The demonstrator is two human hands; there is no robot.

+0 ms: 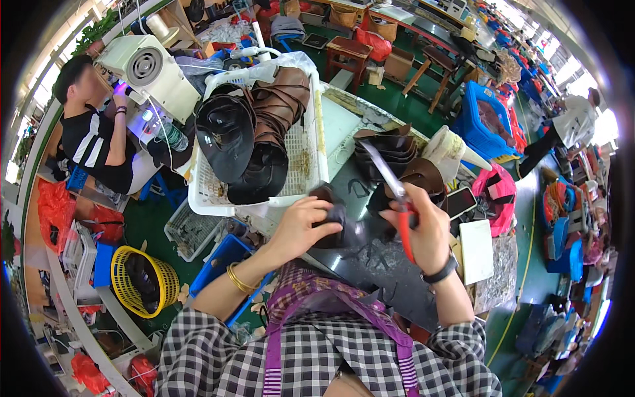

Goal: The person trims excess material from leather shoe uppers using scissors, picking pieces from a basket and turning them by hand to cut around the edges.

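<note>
My right hand [426, 225] grips a pair of scissors [405, 231] with red handles. Their metal blades point up and to the left, over the dark work surface [403, 278]. In my left hand [301, 221], pinched between thumb and fingers, is a small dark leather piece [335, 218], partly blurred. Beyond the scissors lies a stack of curved dark leather pieces [390, 155]; a brown curved piece [423, 175] is beside it. Thin black offcuts [377, 251] are scattered on the surface between my hands.
Behind my left hand stands a white plastic basket [307, 155] holding stacked brown and black leather pieces [281, 109]. A phone [460, 202], a white pad [476, 251] and a whitish tub [443, 149] are at right. A co-worker [99, 132] sits at a machine [149, 69], left.
</note>
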